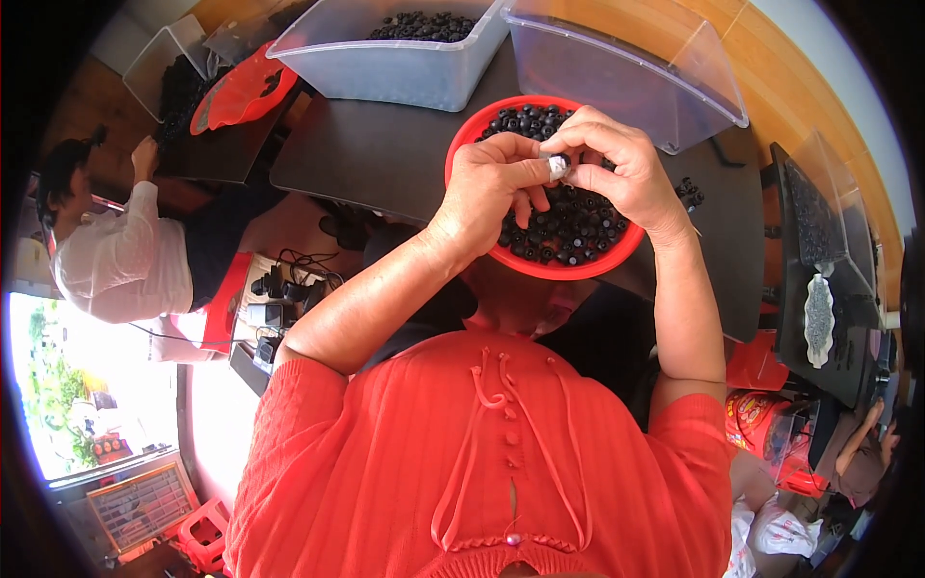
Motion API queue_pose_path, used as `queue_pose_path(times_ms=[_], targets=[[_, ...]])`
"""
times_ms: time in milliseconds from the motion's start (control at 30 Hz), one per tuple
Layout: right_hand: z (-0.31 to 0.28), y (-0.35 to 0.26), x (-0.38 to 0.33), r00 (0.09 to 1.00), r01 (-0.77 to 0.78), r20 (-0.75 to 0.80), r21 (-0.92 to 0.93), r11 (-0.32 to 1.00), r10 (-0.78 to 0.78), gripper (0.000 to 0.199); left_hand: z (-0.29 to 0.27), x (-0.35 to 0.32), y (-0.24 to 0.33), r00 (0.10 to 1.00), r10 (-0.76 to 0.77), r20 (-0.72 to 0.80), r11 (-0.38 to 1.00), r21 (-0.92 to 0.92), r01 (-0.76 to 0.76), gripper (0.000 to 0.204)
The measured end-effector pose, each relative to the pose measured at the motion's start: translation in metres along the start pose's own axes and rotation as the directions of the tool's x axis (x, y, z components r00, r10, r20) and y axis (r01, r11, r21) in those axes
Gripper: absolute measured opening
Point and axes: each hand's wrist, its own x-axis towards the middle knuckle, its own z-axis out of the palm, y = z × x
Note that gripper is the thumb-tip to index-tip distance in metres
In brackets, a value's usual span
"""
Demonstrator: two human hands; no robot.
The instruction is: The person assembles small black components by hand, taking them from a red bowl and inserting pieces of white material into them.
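Near the frame's top centre, you pinch a small white piece (pixel 558 168) between both hands: left hand (pixel 496 183) and right hand (pixel 621 164) closed on it, above the red bowl (pixel 540 265) of black beads (pixel 568 226).

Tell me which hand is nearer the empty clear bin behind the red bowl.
Right. The right hand is just below the clear bin, over the red bowl. The left hand sits further left, beyond the small white piece both pinch.
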Motion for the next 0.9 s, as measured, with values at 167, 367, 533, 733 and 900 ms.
queue_pose_path(times_ms=[167,367,533,733,900], targets=[[0.006,-0.008,0.001,0.998,-0.039,-0.046,-0.054,0.998,0.036,0.027,-0.001,0.004,-0.005,0.987,0.134,-0.084,0.988,0.083,-0.127,0.01],[0.01,0.003,0.001,0.984,-0.125,-0.132,-0.016,0.992,0.122,0.02,-0.001,0.007,0.001,0.977,0.172,-0.123,0.985,0.045,-0.168,0.011],[0.007,-0.001,0.001,0.989,-0.087,-0.126,-0.071,0.994,0.078,0.02,-0.009,0.002,0.005,0.996,0.061,-0.064,0.994,-0.086,-0.067,0.017],[0.002,0.001,0.001,0.995,0.093,-0.013,-0.052,0.994,-0.094,0.021,-0.012,-0.001,0.012,0.995,-0.042,0.094,0.998,-0.04,0.046,0.027],[-0.002,-0.001,0.004,0.999,0.037,0.015,0.031,0.999,-0.038,0.017,-0.014,-0.005,0.015,0.981,-0.022,0.191,1.0,0.004,0.022,0.029]])
